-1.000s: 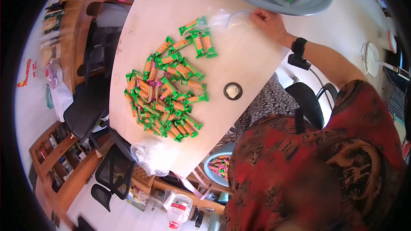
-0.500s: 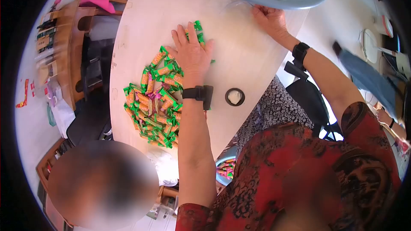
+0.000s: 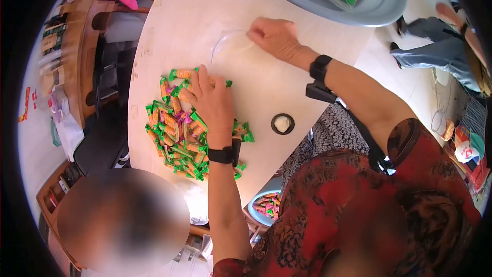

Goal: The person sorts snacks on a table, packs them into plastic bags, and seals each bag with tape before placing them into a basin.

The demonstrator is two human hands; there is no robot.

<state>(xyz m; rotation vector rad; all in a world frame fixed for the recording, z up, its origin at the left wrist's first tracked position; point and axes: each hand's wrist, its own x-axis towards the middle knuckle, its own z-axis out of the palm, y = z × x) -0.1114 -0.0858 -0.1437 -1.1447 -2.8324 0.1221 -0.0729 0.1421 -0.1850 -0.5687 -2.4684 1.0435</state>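
Note:
My left hand [image 3: 215,100] lies over the upper right part of a heap of small wrapped snacks [image 3: 177,149], palm down with its fingers stretched out. The snacks have orange middles and green ends, with a few pink-purple ones among them. Under and beside my fingers are several pieces, partly hidden by the hand. My right hand [image 3: 277,36] is closed, its fingers pinching a thin clear plastic bag [image 3: 228,46] above the table. The bag is hard to see against the pale surface.
A grey-blue basin [image 3: 376,13] at the top right holds filled bags of snacks. A small round black dish [image 3: 282,123] with something whitish sits by the table edge. Below is a light-blue tub [image 3: 262,215] of snacks. Another person's legs [image 3: 435,46] show at right.
My right hand has moved left from beside the basin, bringing the clear bag over the table. My left hand has drawn back toward me and slightly left, onto the heap.

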